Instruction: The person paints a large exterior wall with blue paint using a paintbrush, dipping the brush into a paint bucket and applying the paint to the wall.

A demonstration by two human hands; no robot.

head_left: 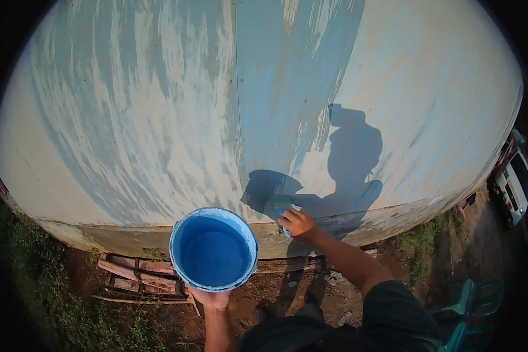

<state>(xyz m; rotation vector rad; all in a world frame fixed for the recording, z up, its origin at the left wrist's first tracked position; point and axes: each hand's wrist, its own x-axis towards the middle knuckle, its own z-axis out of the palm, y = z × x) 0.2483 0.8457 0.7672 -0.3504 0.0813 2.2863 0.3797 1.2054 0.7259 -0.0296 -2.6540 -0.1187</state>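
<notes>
My left hand (215, 300) holds up a light-blue bucket (216, 219) from below; its fingers are mostly hidden under it. Inside the bucket lies blue paint (214, 255), and dried paint streaks the rim. With my right hand (298, 224) I grip a wide paintbrush (281, 203), its blue handle between my fingers. Up against the low part of the pale wall (176, 117), the brush lies just right of the bucket. Blurred bristles hide whether they touch the surface. A broad blue painted band (281, 100) runs up the wall above the brush, with patchy streaks to its left.
Shadows of my head, arm and bucket fall on the wall. Below it lie reddish planks (141, 273) on bare soil, beside green weeds (58, 293). Green plastic chairs (466, 302) stand at lower right, and a white vehicle (513, 185) is at far right.
</notes>
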